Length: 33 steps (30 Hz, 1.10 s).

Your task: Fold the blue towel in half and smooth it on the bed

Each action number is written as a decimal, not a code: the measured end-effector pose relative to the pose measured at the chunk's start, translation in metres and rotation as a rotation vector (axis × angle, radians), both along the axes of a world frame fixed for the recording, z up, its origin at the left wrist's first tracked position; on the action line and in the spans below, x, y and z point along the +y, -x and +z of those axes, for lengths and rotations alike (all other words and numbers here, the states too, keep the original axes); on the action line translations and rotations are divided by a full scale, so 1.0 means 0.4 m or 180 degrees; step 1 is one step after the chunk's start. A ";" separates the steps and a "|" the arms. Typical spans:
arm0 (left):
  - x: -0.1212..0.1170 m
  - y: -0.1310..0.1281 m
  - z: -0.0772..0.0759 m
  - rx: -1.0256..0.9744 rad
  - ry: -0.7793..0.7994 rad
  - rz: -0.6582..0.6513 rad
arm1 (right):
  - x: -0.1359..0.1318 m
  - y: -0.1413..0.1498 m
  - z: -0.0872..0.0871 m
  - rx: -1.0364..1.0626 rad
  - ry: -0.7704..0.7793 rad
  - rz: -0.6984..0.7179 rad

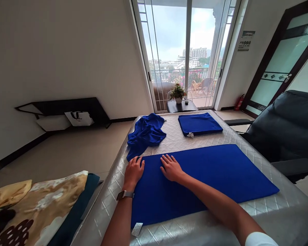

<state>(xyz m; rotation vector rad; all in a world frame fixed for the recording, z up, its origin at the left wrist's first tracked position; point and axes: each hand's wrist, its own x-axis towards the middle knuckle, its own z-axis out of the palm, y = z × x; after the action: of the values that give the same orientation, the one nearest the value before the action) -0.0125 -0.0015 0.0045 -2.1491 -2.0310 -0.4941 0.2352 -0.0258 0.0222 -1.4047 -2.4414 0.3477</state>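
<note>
Landmark: one blue cloth [205, 171], smooth and spread flat on a quilted silver mattress [169, 235].

Axis: long side left to right, right end slightly farther out. Most of its length lies right of both hands, its width running from the fingertips back toward the person.

Left hand [135, 169]: at the cloth's far left corner, the nearer hand to that end; fingers loosely bent, slightly parted, no pinch visible. Watch [125, 195] on its wrist.

Right hand [171, 168]: flat on the cloth near its far edge, fingers spread, gripping nothing; nearer to the cloth's middle and right end.

Beyond the cloth: crumpled blue fabric [149, 133], far left; folded blue bundle [200, 123], farther right.

Labels: white tag [137, 229] at the cloth's near left corner, print too small to read; second tag [190, 135] on the bundle, likewise. Wall sign [244, 45], beyond the cloth to the right, characters illegible. White bag [79, 118], beyond to the left, dark marking, no brand legible.
</note>
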 end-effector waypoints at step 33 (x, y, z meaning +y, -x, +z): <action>0.043 0.059 -0.025 -0.0315 0.0169 0.0187 | 0.063 -0.982 -0.133 -0.0757 0.0291 -0.2238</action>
<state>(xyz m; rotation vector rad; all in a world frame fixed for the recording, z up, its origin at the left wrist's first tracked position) -0.0359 0.0156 -0.0054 -2.1276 -2.1761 -0.5550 0.6280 -0.0004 -0.0309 -2.3230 -1.9224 0.1270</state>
